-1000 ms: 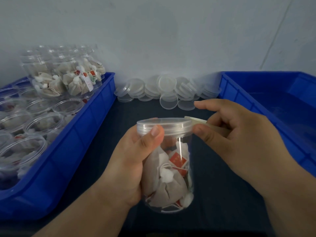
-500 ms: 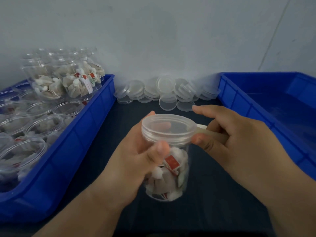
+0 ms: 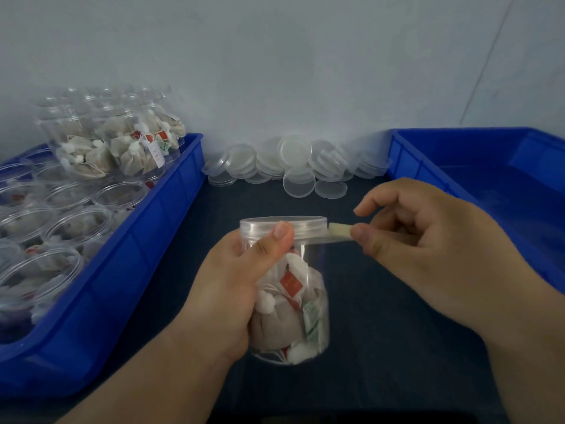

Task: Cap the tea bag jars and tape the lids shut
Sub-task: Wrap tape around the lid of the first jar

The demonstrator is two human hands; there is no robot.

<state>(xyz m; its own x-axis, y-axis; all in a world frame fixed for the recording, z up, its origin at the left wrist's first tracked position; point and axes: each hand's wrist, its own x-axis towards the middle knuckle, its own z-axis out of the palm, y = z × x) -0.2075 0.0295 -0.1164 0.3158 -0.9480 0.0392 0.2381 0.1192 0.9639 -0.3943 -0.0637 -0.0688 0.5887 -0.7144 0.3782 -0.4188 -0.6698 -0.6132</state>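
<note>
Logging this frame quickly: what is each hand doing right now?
Left hand: grips the jar, thumb on its lid.
Right hand: pinches the tape.

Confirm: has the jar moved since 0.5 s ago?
Yes. Against the loose lids, the jar has shifted slightly left and tipped back upright, away from the right hand pinching the tape.

The jar point(image 3: 293, 301) has returned upright from its tilt toward the camera; the lid point(image 3: 282, 228) now shows edge-on. On the left hand point(image 3: 226, 295) the thumb has shifted from jar wall to lid rim. The right hand point(image 3: 428, 249) has drawn off rightward, stretching tape point(image 3: 337, 232) from the lid to its pinch.
</note>
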